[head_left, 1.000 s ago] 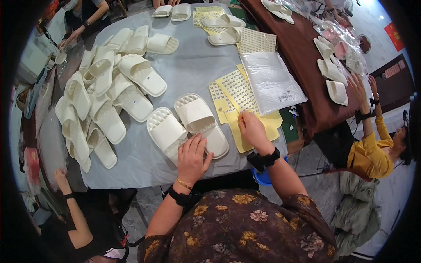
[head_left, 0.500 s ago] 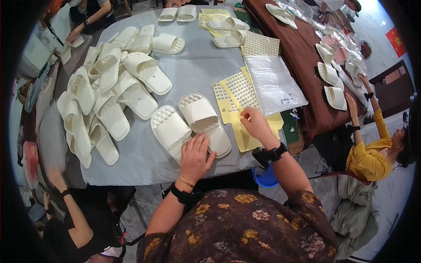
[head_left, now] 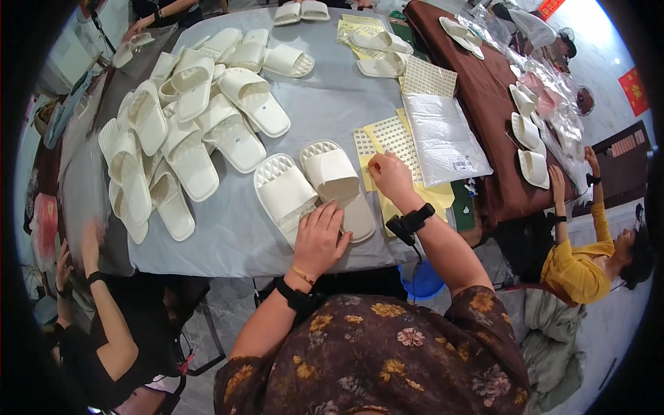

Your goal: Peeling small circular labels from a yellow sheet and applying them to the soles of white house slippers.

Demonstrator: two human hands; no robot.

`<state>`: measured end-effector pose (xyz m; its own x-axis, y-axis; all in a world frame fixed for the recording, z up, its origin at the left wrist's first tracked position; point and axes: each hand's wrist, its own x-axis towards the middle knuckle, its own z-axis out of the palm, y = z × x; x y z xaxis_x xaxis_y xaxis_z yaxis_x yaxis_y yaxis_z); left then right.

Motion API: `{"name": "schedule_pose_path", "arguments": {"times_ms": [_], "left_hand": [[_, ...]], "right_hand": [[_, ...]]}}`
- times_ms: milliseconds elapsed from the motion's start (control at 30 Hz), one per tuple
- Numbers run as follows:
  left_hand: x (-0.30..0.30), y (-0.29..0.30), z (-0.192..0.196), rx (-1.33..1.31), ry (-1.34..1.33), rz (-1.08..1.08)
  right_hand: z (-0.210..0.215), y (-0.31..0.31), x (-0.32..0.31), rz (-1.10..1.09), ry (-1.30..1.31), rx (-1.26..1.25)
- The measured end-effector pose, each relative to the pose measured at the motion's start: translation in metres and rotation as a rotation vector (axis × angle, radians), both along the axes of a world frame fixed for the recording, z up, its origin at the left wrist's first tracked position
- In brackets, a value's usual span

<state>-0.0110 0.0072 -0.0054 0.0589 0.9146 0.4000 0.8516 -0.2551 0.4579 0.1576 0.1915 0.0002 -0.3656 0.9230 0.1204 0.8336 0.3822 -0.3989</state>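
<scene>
A pair of cream slippers lies side by side before me, toes away: the left slipper (head_left: 282,187) and the right slipper (head_left: 332,173). My left hand (head_left: 321,238) lies across their heel ends, fingers stretched out and loosely together. My right hand (head_left: 393,178) is just right of the pair, above yellow sheets of small labels (head_left: 394,142). Its thumb and fingertips are pinched together; anything between them is too small to make out.
A heap of cream slippers (head_left: 190,135) covers the table's left side. Beyond the label sheets lie a white plastic package (head_left: 443,138) and more slippers (head_left: 382,66). A brown-covered table (head_left: 477,131) adjoins on the right. Co-workers' hands (head_left: 557,185) show around the edges.
My right hand has moved left across the label sheets toward the right slipper, fingers still pinched. My left hand stays on the pair. The whole view has shifted slightly.
</scene>
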Motion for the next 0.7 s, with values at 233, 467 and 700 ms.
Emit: {"name": "schedule_pose_path", "arguments": {"times_ms": [233,467,700], "left_hand": [[0.0,0.0,0.001,0.002,-0.009,0.002],[0.0,0.0,-0.003,0.007,-0.029,0.0],[0.0,-0.001,-0.005,-0.006,-0.044,0.007]], "right_hand": [[-0.003,-0.002,-0.002,0.03,0.025,0.024],[-0.004,0.009,0.003,0.031,0.207,-0.132],[-0.009,0.012,0.002,0.048,0.147,-0.096]]}}
